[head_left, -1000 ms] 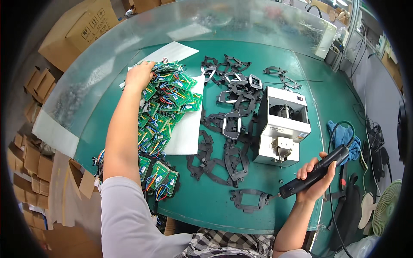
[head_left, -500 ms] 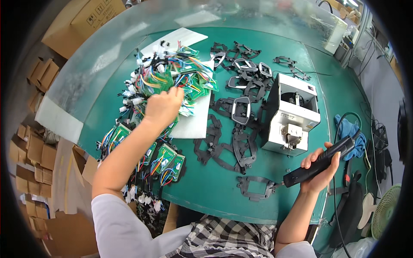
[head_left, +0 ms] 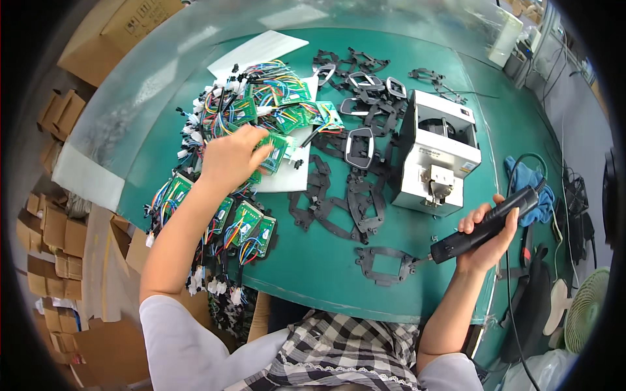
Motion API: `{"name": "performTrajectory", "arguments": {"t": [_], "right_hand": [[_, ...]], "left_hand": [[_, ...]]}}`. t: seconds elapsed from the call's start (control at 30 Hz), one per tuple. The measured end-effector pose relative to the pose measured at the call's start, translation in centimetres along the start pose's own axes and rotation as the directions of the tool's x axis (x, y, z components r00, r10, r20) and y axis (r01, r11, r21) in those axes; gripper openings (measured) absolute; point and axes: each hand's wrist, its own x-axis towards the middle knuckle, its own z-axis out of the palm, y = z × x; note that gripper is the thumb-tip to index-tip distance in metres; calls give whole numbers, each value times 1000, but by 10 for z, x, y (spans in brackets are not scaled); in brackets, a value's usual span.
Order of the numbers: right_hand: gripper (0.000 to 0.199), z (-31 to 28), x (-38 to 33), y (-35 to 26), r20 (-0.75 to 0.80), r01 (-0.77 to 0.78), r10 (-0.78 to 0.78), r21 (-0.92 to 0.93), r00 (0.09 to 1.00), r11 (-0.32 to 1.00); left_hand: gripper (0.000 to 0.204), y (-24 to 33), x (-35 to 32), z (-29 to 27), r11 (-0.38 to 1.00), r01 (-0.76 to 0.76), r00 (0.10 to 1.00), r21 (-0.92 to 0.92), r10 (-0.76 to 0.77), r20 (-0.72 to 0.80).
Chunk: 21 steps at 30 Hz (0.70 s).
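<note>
My left hand (head_left: 229, 158) is closed at the near side of a heap of wired circuit boards (head_left: 291, 118). Its thumb and fingers pinch a green circuit board (head_left: 278, 151), whose near-left part they cover. My right hand (head_left: 484, 259) grips a black electric screwdriver (head_left: 476, 238), with the bit pointing left. The bit's tip is close to the right end of a black plastic frame (head_left: 369, 277) lying flat near the table's front edge; whether they touch I cannot tell.
A boxy white and silver machine (head_left: 433, 159) stands right of centre. Several black frames (head_left: 318, 195), some with silver-rimmed pieces, cover the middle. Finished-looking wired boards (head_left: 245, 221) lie front left. A blue cloth (head_left: 531, 195) and the screwdriver's cord are at the right.
My left hand has shifted slightly left and toward me, and a green circuit board now shows at its fingers. Another board lies farther right on the heap. My right hand keeps the screwdriver almost in place.
</note>
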Motion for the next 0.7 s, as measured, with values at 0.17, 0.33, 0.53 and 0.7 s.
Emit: {"name": "performTrajectory", "arguments": {"t": [0.17, 0.33, 0.53, 0.7], "right_hand": [[45, -2, 2, 1, 1, 0, 0, -15, 1000, 1000], [44, 5, 1, 2, 3, -18, 18, -23, 1000, 1000], [45, -4, 4, -2, -27, 6, -6, 1, 1000, 1000], [46, -3, 3, -3, -9, 32, -32, -14, 999, 999]], "left_hand": [[29, 54, 57, 31, 997, -83, 996, 7, 83, -16], [39, 58, 102, 97, 965, -68, 995, 254, 47, 85], [24, 46, 89, 56, 739, 69, 993, -670, -114, -23], [22, 92, 1, 14, 544, -396, 910, -739, 337, -240]]}}
